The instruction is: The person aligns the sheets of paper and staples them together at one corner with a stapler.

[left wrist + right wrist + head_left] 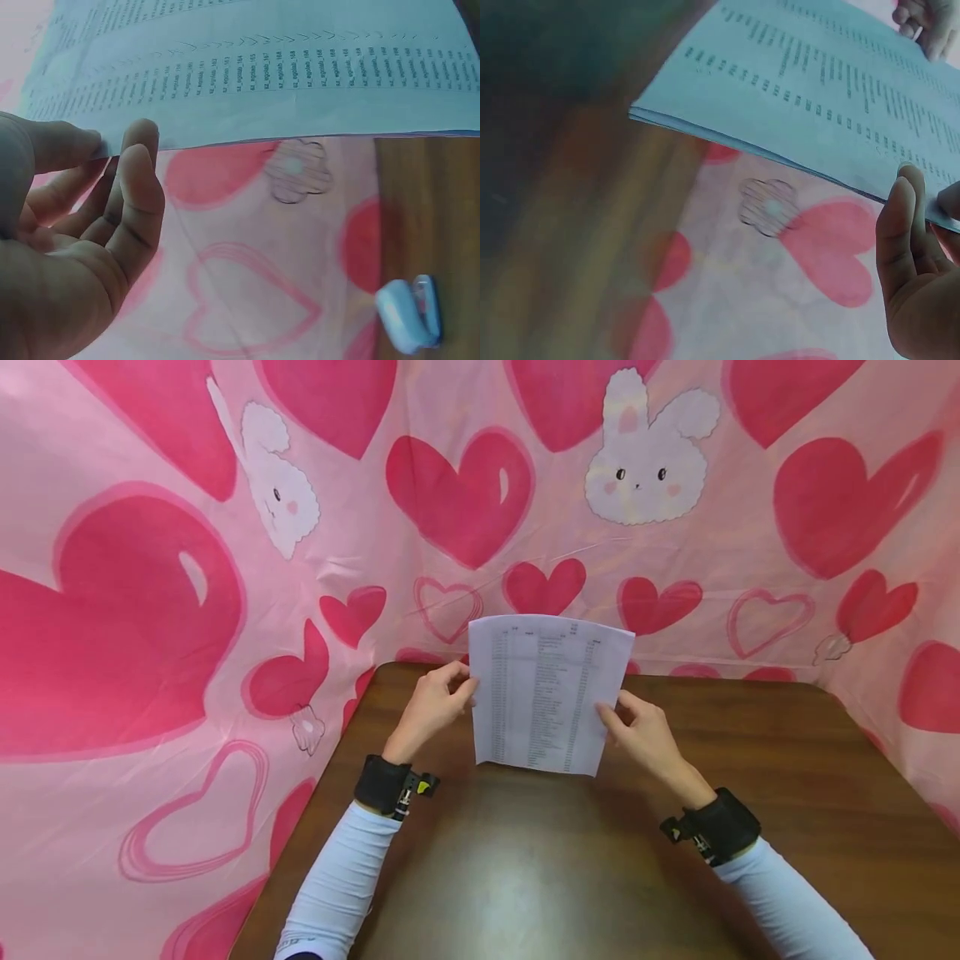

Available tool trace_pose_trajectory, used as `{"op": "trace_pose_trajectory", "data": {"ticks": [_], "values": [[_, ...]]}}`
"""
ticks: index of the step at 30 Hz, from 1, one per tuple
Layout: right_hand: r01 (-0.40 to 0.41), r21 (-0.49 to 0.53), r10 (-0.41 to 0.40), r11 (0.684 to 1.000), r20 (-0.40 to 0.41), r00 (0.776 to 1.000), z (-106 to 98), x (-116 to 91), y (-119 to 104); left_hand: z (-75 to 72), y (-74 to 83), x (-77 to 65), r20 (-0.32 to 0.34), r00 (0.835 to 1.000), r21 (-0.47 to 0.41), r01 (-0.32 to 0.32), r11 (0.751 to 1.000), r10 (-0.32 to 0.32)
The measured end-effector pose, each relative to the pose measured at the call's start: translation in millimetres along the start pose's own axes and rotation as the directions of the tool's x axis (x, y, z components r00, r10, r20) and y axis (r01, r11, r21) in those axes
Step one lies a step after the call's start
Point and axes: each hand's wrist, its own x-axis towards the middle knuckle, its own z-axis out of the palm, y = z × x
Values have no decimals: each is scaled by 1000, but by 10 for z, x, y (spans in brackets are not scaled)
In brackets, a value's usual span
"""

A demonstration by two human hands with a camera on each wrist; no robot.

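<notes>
A thin stack of printed paper sheets (pixel 551 693) is held upright above the table, slightly bowed, its rows of text facing the head camera. My left hand (pixel 437 700) pinches the left edge between thumb and fingers. On the opposite edge my right hand (pixel 643 732) pinches the sheets, thumb in front. In the left wrist view the left thumb lies on the printed face of the sheets (pixel 247 82). The right wrist view shows more than one layer along the edge of the sheets (pixel 780 97), with the right hand (pixel 922 262) at its side.
A small light blue stapler (pixel 409 315) lies on the table in the left wrist view; the head view does not show it. The brown wooden table (pixel 495 860) reaches back to a pink cloth backdrop (pixel 360 543) with hearts and rabbits, which also hangs along both sides.
</notes>
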Motion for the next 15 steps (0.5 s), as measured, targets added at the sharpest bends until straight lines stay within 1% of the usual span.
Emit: {"op": "trace_pose_trajectory", "data": {"ticks": [3, 6, 9, 11, 13, 15], "values": [[-46, 14, 46, 999, 4, 999, 70, -70, 66, 59, -91, -35, 17, 1000, -26, 17, 1000, -17], [-63, 6, 63, 998, 5, 998, 107, -103, 112, 93, -150, -50, 25, 999, -47, 37, 998, -36], [-37, 7, 37, 999, 7, 999, 73, -81, 115, 68, -159, -31, 10, 1000, -49, 29, 998, -28], [-17, 12, 17, 1000, 8, 1000, 49, -62, 104, 38, -152, -24, -1, 1000, -44, 8, 999, -8], [-14, 7, 14, 1000, 4, 1000, 44, -67, 95, 35, -167, -26, -19, 1000, -28, -6, 1000, 6], [-20, 9, 20, 1000, -3, 1000, 58, -95, 77, 55, -190, -46, -22, 1000, -21, -12, 1000, 11]]}}
